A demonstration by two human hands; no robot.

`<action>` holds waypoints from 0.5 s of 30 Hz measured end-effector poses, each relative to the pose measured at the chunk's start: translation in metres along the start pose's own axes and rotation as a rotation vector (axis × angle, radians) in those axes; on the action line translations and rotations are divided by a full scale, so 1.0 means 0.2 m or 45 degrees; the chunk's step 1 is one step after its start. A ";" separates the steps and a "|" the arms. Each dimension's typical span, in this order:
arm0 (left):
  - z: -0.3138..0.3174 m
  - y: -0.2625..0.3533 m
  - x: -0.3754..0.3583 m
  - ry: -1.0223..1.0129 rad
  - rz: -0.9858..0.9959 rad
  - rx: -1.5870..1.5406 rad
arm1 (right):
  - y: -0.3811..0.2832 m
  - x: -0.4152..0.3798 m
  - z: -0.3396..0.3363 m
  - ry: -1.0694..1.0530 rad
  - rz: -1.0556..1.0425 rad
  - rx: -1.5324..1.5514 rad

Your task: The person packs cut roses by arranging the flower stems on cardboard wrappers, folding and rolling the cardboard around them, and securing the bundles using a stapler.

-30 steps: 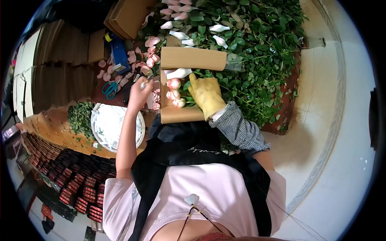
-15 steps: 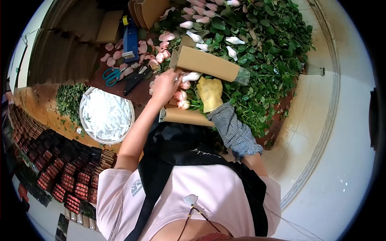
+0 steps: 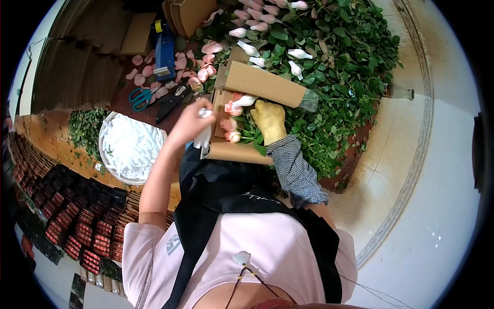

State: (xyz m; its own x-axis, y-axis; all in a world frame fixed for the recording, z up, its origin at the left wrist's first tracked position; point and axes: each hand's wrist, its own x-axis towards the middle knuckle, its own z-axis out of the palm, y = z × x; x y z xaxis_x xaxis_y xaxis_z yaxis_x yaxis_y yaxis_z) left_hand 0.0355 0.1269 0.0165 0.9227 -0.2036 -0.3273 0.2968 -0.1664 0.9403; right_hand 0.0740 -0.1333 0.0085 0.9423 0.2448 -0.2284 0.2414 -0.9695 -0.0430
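Note:
My left hand (image 3: 193,123), bare, is closed on white sleeves (image 3: 203,136) that hang below its fingers, at the left end of an open cardboard wrap. My right hand (image 3: 269,119) wears a yellow glove and is curled beside a rose in a white sleeve (image 3: 246,100). It appears to grip the stem, though the fingers hide it. Pink roses (image 3: 229,124) lie in the wrap between my hands. A corrugated cardboard flap (image 3: 265,83) lies above them, and a brown cardboard edge (image 3: 239,153) runs along my apron.
A round basket (image 3: 101,141) full of white sleeves stands at the left. Blue-handled scissors (image 3: 138,100), a blue tool (image 3: 164,54) and loose petals (image 3: 211,47) lie behind my left hand. Leafy rose stems (image 3: 339,77) heap at the right. Trays of pink-red items (image 3: 85,234) fill the lower left.
My left hand has drawn back left from the sleeved rose, and white sleeves now show hanging from it. More pink petals show by that rose. The gloved right hand has barely moved.

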 end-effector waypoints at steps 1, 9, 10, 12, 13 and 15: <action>0.08 0.03 0.03 0.023 0.216 0.190 | 0.00 -0.01 -0.01 0.027 -0.020 0.026; 0.26 0.24 0.02 0.257 0.506 0.945 | 0.03 -0.02 -0.03 -0.002 0.118 0.170; 0.20 0.22 -0.01 0.370 0.428 0.808 | 0.02 -0.01 -0.04 -0.068 0.175 0.173; 0.01 0.21 -0.12 0.469 0.228 0.693 | 0.02 0.00 -0.03 -0.076 0.179 0.180; -0.11 0.19 -0.21 0.462 0.101 0.713 | 0.03 0.00 -0.03 -0.086 0.187 0.174; -0.30 0.12 -0.38 0.337 -0.338 0.978 | 0.03 -0.01 -0.01 -0.072 0.164 0.211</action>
State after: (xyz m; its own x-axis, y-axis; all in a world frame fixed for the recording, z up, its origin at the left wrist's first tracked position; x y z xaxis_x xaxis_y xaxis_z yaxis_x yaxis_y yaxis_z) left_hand -0.0132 0.1967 0.0704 0.9017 0.1508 -0.4052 0.3504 -0.8039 0.4806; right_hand 0.0751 -0.1400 0.0109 0.9473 0.1219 -0.2961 0.0739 -0.9830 -0.1681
